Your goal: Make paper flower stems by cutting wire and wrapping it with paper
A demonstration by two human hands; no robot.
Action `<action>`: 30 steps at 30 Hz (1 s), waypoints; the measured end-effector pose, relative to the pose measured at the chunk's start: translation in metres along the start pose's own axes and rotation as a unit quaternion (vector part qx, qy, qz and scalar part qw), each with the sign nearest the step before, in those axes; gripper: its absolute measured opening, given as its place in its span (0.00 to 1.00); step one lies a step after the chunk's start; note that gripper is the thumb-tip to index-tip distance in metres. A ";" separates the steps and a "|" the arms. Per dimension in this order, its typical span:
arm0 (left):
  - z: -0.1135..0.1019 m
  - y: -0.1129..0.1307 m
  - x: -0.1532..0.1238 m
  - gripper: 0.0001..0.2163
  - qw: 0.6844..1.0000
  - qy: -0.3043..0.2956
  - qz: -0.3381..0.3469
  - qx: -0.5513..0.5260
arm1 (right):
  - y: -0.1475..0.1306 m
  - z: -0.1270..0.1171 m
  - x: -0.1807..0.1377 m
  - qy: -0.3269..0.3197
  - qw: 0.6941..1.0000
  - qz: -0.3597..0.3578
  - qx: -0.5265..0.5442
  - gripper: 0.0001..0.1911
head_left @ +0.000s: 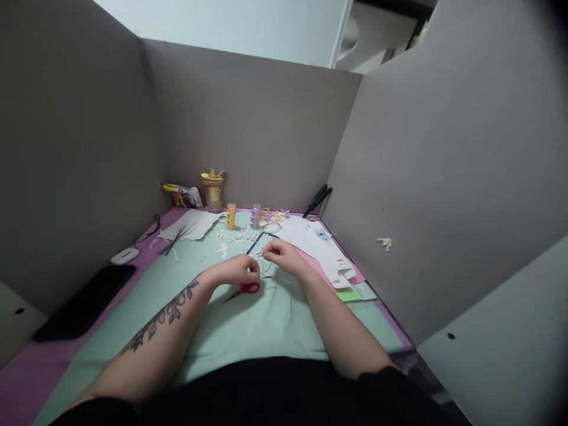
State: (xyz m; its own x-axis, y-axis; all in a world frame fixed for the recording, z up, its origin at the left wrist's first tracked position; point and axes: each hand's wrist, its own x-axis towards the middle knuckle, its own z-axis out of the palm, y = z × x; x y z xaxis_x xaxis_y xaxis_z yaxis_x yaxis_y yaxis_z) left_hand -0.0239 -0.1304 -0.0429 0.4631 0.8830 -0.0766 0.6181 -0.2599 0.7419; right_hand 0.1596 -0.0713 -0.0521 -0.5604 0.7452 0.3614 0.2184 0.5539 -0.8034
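My left hand point(239, 269) rests on a pale green sheet point(266, 319) with its fingers curled, pinching something small that I cannot make out. My right hand point(279, 253) sits close beside it, fingers also curled in a pinch, and thin white paper strips point(266, 273) lie between and under both hands. Red-handled scissors point(244, 290) lie on the green sheet just below my left hand. A blue pen point(254, 244) lies just beyond the hands.
Grey partition walls enclose the pink table point(26, 378). At the back stand a yellow roll point(231, 215), a purple roll point(255, 215), a lidded cup point(213, 190) and dark pliers point(316, 200). White papers point(319, 245) lie right, a black phone point(84, 302) left.
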 end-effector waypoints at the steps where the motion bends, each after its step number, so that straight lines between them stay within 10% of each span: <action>1: 0.001 -0.001 0.001 0.07 1.000 0.013 -0.003 0.011 | -0.002 0.001 -0.001 0.000 1.000 -0.007 -0.007 0.04; 16: -0.013 -0.008 0.005 0.08 0.971 0.209 -0.059 -0.098 | -0.023 0.005 -0.012 0.034 0.998 -0.057 -0.018 0.03; 30: -0.024 0.000 -0.001 0.08 0.922 0.205 -0.016 -0.329 | -0.020 0.009 -0.010 0.110 0.991 -0.069 0.010 0.04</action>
State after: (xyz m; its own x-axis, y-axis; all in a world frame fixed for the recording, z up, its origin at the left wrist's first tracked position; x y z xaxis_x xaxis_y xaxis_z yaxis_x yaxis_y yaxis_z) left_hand -0.0394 -0.1220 -0.0265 0.0894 0.9946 0.0533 0.0459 -0.0576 0.9973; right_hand 0.1540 -0.0928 -0.0440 -0.3950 0.7274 0.5612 0.1345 0.6500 -0.7479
